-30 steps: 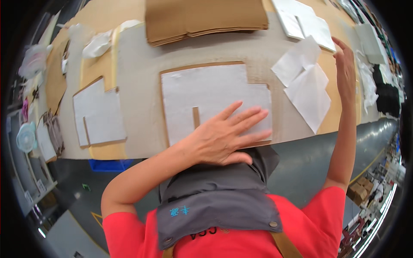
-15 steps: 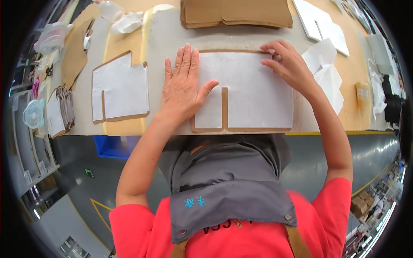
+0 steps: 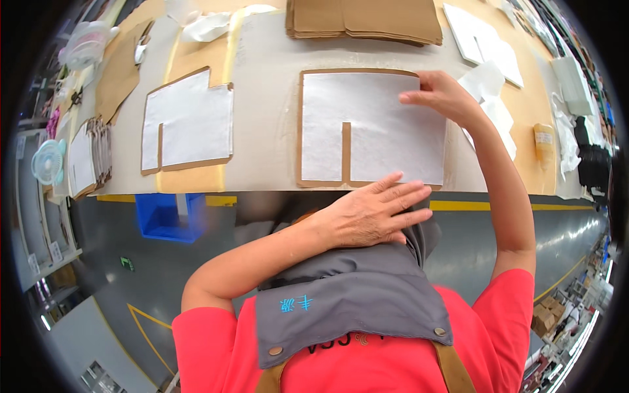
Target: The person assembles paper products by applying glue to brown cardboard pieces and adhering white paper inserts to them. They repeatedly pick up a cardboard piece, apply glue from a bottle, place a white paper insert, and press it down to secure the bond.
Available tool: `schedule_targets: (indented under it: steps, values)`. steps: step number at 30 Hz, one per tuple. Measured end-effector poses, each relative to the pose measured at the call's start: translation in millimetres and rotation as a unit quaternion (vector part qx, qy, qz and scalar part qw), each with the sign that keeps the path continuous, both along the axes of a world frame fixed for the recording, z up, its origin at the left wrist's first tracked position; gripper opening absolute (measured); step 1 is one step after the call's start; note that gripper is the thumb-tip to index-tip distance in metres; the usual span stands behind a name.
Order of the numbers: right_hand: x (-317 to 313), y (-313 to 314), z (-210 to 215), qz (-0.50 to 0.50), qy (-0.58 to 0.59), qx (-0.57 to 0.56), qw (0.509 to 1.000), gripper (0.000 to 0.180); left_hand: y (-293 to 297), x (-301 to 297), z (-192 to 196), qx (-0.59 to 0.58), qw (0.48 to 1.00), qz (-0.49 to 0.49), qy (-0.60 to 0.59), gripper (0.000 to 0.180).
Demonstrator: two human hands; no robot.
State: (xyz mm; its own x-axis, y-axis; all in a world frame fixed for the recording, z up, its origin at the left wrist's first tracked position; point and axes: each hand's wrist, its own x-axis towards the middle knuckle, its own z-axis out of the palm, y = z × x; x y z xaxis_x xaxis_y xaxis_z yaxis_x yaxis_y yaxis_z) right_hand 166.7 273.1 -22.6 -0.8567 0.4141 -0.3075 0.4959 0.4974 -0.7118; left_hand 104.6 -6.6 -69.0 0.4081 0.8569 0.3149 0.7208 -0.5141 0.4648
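In front of me on the table lies a flat white-faced panel [image 3: 386,131] with a brown border and a narrow brown slot rising from its near edge. My right hand [image 3: 445,98] pinches its far right corner, thumb on the white face and the other fingers hidden behind the edge. That corner looks slightly lifted. My left hand [image 3: 383,209] is open, fingers spread, just off the table by the panel's near edge; whether its fingertips touch the panel, I cannot tell. A similar notched white panel with brown edges [image 3: 190,121] lies to the left.
A stack of brown sheets [image 3: 363,23] sits at the far side. White cut pieces [image 3: 485,46] and crumpled white paper [image 3: 491,98] lie right, near a yellowish bottle [image 3: 544,144]. Several panels [image 3: 88,157] stand at the left edge beside a small fan [image 3: 48,162]. A blue bin [image 3: 167,219] is below.
My left hand has left the panel's left side and swung right and toward me, past the near edge. My right hand has closed on the far right corner.
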Motion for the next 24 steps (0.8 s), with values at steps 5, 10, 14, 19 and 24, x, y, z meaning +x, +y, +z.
schedule_targets:
  steps: [5, 10, 14, 19, 24]
  values:
    - [30, -44, 28, -0.022, 0.073, 0.001, 0.997, 0.025, -20, -66, 28, 0.048, 0.949, 0.312, -0.024, 0.062]
    - [32, -71, 79, -0.050, 0.133, -0.027, 0.989, 0.023, -26, -101, 34, -0.054, 0.724, 0.281, -0.628, 0.046]
    - [16, -63, 87, -0.057, 0.116, -0.055, 0.990, 0.023, -33, -113, 38, -0.084, 0.680, 0.324, -0.653, 0.041]
    - [-73, -111, 78, -0.009, 0.161, -0.188, 0.969, 0.042, -101, -184, 72, -0.104, 0.674, 0.401, -0.612, 0.041]
    - [-198, -163, 39, 0.090, 0.114, -0.108, 0.983, 0.031, -177, -277, 83, -0.077, 0.637, 0.522, -0.562, 0.030]
